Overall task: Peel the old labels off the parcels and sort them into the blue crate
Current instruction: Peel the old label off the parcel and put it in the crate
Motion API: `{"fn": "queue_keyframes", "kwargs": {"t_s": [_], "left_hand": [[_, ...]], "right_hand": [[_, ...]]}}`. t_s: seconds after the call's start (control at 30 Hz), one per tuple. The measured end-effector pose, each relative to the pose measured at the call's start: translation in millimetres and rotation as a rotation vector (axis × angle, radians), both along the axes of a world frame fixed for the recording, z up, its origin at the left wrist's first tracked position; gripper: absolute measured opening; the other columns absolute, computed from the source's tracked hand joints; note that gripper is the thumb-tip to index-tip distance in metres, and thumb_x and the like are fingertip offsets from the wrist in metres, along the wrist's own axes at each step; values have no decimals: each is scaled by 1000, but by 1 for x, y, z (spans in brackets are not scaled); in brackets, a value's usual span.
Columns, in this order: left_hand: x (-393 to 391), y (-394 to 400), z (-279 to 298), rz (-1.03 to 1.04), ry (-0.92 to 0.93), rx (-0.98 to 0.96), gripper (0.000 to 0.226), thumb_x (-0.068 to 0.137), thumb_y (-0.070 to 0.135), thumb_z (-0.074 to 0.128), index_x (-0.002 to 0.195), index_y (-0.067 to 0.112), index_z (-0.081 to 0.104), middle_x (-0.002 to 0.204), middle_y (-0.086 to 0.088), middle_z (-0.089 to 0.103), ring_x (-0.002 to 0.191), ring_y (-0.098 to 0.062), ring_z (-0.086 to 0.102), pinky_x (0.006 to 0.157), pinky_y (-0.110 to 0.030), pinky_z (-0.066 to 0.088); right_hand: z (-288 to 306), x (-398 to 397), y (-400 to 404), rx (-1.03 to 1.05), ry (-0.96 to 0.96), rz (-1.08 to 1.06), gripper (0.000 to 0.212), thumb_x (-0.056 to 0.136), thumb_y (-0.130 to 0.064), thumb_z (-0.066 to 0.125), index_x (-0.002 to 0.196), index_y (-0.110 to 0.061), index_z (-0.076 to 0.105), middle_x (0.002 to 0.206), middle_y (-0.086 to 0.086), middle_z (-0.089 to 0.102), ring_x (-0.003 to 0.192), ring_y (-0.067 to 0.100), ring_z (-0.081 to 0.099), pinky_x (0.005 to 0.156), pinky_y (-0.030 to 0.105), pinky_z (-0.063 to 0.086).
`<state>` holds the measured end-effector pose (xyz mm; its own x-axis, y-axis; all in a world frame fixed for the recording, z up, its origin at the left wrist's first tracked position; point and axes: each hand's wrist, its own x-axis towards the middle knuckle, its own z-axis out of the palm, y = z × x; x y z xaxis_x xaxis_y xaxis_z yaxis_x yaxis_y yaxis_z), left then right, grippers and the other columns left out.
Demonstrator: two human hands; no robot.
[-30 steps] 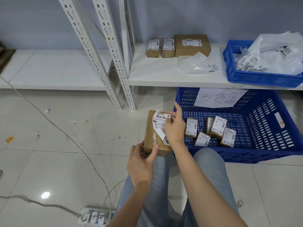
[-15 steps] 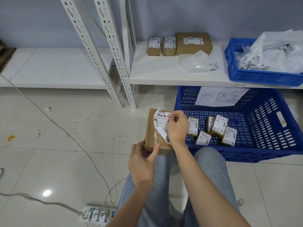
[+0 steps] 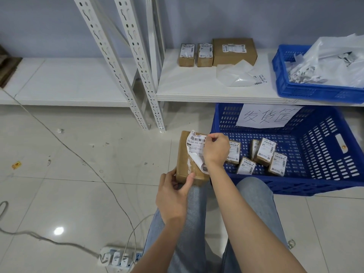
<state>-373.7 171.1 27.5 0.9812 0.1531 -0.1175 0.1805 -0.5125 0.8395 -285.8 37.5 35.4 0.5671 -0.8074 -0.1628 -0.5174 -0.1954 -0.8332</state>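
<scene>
Closest to the camera, the left hand (image 3: 173,196) grips the near end of the brown parcel (image 3: 189,164), thumb pressed on top and fingers curled under, and the parcel rests on the person's knee (image 3: 199,196). If that hold is too loose, the box could slide off the knee and drop to the floor (image 3: 78,174) when the pull comes. A bit farther out, the right hand (image 3: 215,149) is curled, with its fingertips pinching the white label (image 3: 195,148) near its top edge. The lower corner of the label has curled up off the box, and white scraps of paper stick to the brown card there — so this label looks like it tears. A quick yank could rip it in two and leave more bits stuck on, which would then need picking off. The sticky side could also fold onto the fingers. Just beside the parcel, to the right, sits the blue crate (image 3: 323,186) with a few small boxes (image 3: 264,152) inside — a careless toss could miss it or land hard on them. Farther back, on the white shelf (image 3: 197,89), three more parcels (image 3: 216,54) wait with labels on.
</scene>
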Motion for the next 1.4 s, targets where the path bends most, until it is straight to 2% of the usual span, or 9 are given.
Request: {"fn": "queue_keyframes", "kwargs": {"t_s": [0.17,0.33,0.4,0.47,0.63,0.8,0.93,1.1,1.4], "left_hand": [[1,0,-2,12,5,-13,49,75,60,67,106,22,69,88,17,60,81,13,58,66,0,38],[2,0,-4,17,11,-13,46,77,55,71,105,20,68,88,16,60,82,16,56,66,1,37],[2,0,-4,16,10,-5,45,77,56,71,105,21,67,89,16,60,82,16,56,66,1,38],[1,0,-4,11,6,1,45,77,56,70,106,22,67,89,17,59,82,16,56,66,1,38],[1,0,-2,8,9,8,45,77,59,69,104,23,68,89,16,58,74,5,60,63,-3,40],[1,0,-2,13,16,5,46,76,61,67,105,25,67,90,17,59,76,4,60,61,-7,38],[1,0,-2,5,19,6,50,75,62,67,108,24,67,91,17,59,77,3,61,62,-7,37],[2,1,-3,6,23,9,51,75,62,67,109,24,68,90,17,59,76,5,60,60,-8,38],[1,0,-2,-11,9,22,56,75,63,65,115,24,66,96,19,59,79,6,61,63,-6,40]], "right_hand": [[8,-2,4,-79,37,130,17,100,-12,46,104,-4,61,120,10,49,79,10,44,67,17,31],[10,-14,16,-118,-5,232,10,99,-7,47,101,-4,56,111,2,41,67,4,43,57,5,37],[9,-16,16,-41,-65,191,9,97,-5,47,98,-4,56,109,2,44,73,2,45,63,-1,36],[8,-17,16,40,-148,128,9,95,-2,48,99,-9,53,108,3,50,88,8,52,66,3,38],[6,-18,15,206,-258,81,50,90,4,52,132,-22,45,106,-7,56,95,6,59,73,15,47],[4,-17,16,21,-128,41,6,95,-7,55,98,-10,57,106,6,59,94,14,56,73,17,37],[0,-18,17,-99,-145,44,6,94,-10,55,97,-8,60,112,3,50,92,11,50,74,20,36],[2,-21,21,-159,-244,67,9,87,-4,60,85,-12,59,105,-6,40,97,9,48,68,4,33],[-2,-21,19,-137,-227,86,24,82,-5,65,100,-15,55,98,1,53,93,19,53,76,36,49]]}}
